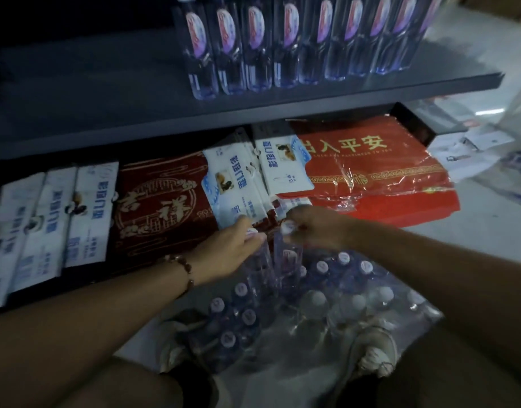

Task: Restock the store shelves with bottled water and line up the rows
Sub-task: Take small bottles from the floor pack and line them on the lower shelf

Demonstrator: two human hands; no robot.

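The fingers of the left hand (pixel 229 248) were curled round the neck of a clear plastic water bottle with a white cap (pixel 260 260); the right hand (pixel 315 226) apparently gripped the cap of a second such bottle (pixel 287 251), though blur obscured it. Both bottles were held just above the torn plastic-wrapped pack of bottles (pixel 327 293). Beyond the pack, a row of bottles (pixel 297 42) was lined up on the dark grey shelf (pixel 106 107).

Nine water bottles (pixel 254 48) stand in a row on the shelf (pixel 106 92). Two hands (pixel 229 251) each hold one bottle (pixel 285 254). Two red mats (pixel 371 169) lie below. Two shoes (pixel 377 346) show.
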